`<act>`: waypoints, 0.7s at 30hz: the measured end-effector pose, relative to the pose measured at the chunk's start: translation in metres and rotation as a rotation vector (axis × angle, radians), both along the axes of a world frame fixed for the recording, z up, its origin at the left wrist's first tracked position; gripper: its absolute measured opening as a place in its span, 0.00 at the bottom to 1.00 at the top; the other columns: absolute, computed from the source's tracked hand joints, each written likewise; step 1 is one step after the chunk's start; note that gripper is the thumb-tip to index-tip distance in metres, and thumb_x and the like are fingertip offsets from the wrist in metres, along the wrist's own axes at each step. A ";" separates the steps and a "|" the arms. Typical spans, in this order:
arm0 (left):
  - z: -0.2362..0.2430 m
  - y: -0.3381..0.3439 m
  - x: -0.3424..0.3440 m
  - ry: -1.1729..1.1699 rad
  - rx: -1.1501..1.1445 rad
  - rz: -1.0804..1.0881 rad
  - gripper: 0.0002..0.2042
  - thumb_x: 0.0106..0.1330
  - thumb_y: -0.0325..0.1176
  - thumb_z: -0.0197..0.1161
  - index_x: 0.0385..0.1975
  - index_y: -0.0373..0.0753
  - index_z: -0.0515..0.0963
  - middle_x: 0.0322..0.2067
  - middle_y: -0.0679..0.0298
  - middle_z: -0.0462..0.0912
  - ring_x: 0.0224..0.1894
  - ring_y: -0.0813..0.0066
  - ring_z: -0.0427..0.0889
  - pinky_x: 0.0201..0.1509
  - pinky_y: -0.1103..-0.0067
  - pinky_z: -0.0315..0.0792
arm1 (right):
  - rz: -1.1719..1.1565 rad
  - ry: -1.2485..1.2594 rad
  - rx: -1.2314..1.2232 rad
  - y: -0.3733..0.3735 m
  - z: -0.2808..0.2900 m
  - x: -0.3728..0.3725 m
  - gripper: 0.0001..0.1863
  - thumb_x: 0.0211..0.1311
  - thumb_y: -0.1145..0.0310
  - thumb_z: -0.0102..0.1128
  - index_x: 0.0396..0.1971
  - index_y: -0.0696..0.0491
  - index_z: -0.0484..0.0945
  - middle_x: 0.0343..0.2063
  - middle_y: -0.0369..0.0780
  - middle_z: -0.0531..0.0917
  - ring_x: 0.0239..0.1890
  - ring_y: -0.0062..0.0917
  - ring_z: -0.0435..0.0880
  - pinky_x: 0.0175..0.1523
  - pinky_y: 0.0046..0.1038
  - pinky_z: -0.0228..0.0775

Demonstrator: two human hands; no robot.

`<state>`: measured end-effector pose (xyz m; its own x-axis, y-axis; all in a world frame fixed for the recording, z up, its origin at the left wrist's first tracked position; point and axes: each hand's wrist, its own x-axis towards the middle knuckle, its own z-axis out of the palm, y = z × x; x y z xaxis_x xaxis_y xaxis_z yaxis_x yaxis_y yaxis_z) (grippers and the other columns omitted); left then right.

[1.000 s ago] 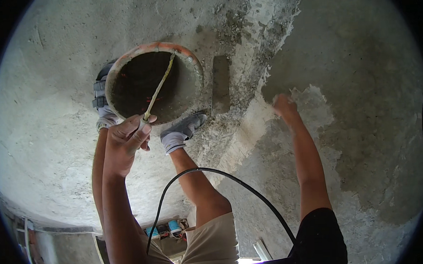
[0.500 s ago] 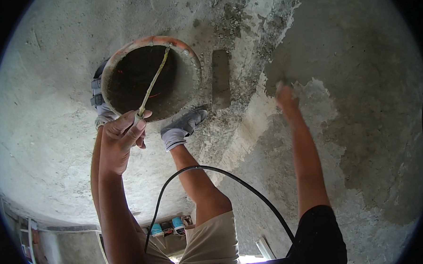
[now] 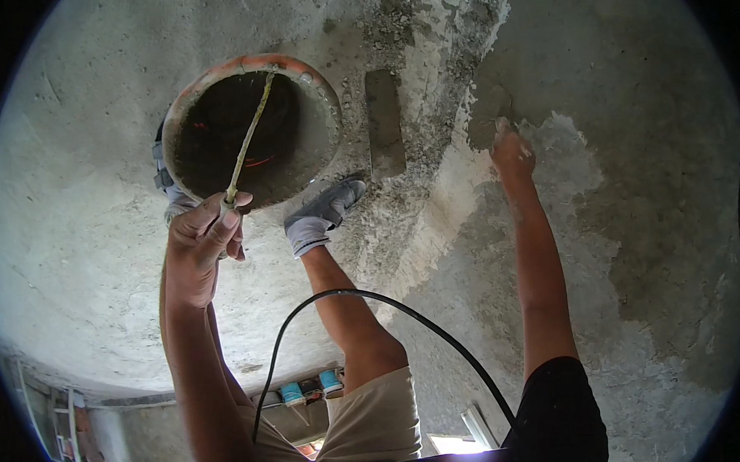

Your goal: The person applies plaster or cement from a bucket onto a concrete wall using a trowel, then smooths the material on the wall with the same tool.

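My left hand (image 3: 201, 238) is closed round the near end of a thin, yellowish, mortar-crusted stick-like tool (image 3: 249, 140). Its far part crosses over a round tub (image 3: 325, 109) with an orange, cement-smeared rim, its tip appearing near the far rim. Inside the tub it is dark, with greyish smears on the wall. On the right, my right hand (image 3: 513, 152) is closed, with whitish smears on the fingers, against a darker, wet-looking patch of plaster (image 3: 562, 82). What it grips, if anything, is too small to make out.
Right of the tub lies a dark flat rectangular piece (image 3: 384, 123) among crumbled mortar (image 3: 390, 24). My grey shoe (image 3: 332, 202) stands close to the tub. A black cable (image 3: 364, 293) arcs across the front. Blue-and-white containers (image 3: 292, 393) and a ladder-like frame (image 3: 69, 434) show behind.
My right hand has moved slightly up and right along the wet patch and is less blurred. My left hand and its stick-like tool have shifted a little left in view, as has the tub.
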<state>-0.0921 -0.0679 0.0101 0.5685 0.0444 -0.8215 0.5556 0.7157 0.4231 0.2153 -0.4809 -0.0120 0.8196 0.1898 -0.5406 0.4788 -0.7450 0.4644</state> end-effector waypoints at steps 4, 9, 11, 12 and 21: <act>0.002 0.002 0.002 0.007 0.020 0.003 0.14 0.62 0.39 0.64 0.41 0.35 0.81 0.18 0.70 0.72 0.20 0.84 0.69 0.25 0.85 0.66 | -0.110 0.153 0.001 -0.017 0.013 -0.055 0.14 0.64 0.63 0.48 0.42 0.56 0.75 0.33 0.47 0.83 0.37 0.41 0.82 0.44 0.38 0.74; 0.000 0.000 0.000 0.033 0.084 -0.003 0.14 0.62 0.38 0.64 0.42 0.35 0.80 0.20 0.69 0.73 0.21 0.84 0.69 0.26 0.85 0.66 | -0.409 0.335 0.123 0.037 0.090 -0.163 0.19 0.63 0.63 0.51 0.50 0.56 0.76 0.36 0.52 0.82 0.40 0.42 0.82 0.46 0.38 0.74; -0.003 -0.004 -0.002 0.041 0.088 0.025 0.14 0.62 0.37 0.65 0.42 0.34 0.80 0.20 0.69 0.74 0.21 0.84 0.69 0.26 0.84 0.67 | -0.717 0.411 0.569 0.081 0.122 -0.200 0.21 0.61 0.69 0.55 0.53 0.62 0.73 0.40 0.52 0.82 0.41 0.24 0.82 0.45 0.24 0.72; -0.003 -0.006 -0.004 0.035 0.087 0.060 0.15 0.61 0.37 0.65 0.42 0.34 0.80 0.20 0.69 0.74 0.21 0.84 0.69 0.26 0.84 0.67 | -0.787 0.410 0.744 0.105 0.125 -0.217 0.20 0.63 0.68 0.54 0.53 0.62 0.73 0.39 0.49 0.83 0.41 0.19 0.80 0.43 0.22 0.72; -0.007 -0.013 0.000 -0.094 0.139 0.009 0.16 0.60 0.37 0.66 0.42 0.31 0.79 0.21 0.67 0.76 0.18 0.84 0.70 0.23 0.85 0.68 | -0.748 0.616 1.235 0.129 0.005 -0.241 0.10 0.64 0.68 0.52 0.35 0.57 0.80 0.36 0.45 0.82 0.41 0.33 0.81 0.47 0.30 0.71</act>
